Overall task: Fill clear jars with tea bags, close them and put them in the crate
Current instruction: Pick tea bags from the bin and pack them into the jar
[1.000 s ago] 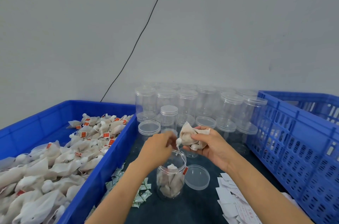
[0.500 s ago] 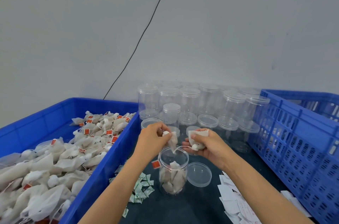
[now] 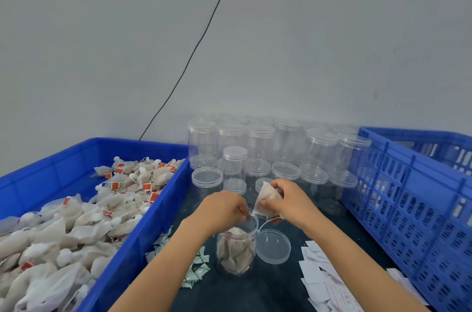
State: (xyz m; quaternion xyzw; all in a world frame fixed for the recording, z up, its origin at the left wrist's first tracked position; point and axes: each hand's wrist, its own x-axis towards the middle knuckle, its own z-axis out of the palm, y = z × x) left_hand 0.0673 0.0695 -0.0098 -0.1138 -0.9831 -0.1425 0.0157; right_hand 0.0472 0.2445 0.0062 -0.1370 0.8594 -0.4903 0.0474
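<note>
An open clear plastic jar [image 3: 237,250] stands upright on the dark tabletop [image 3: 268,291] in the near middle, partly filled with pale mesh tea bags. The left hand [image 3: 221,211] is at the jar's mouth with its fingers curled down over the near-left part of the rim; whether they pinch a tea bag there or only touch the rim cannot be told. The right hand [image 3: 291,203], just right of the jar's mouth and slightly farther, grips a small bunch of white tea bags [image 3: 267,200], and a thin white string hangs from the bunch toward the jar's rim. The two hands are close together, not touching.

The jar's round clear plastic lid [image 3: 273,246] lies flat on the tabletop, just beside the jar on its right. Near left of the jar lies a scatter of small green-and-white paper packets [image 3: 196,269]; near right lies a heap of white paper slips [image 3: 323,283].

Farther back, against the grey wall [image 3: 306,43], stand many empty clear lidded jars [image 3: 258,148], stacked in two levels. A solid blue plastic bin [image 3: 143,225] on the left holds a heap of loose tea bags with red tags [image 3: 76,222]. A blue perforated plastic crate [image 3: 408,209] fills the right side. A thin black cable [image 3: 194,51] runs up the wall.
</note>
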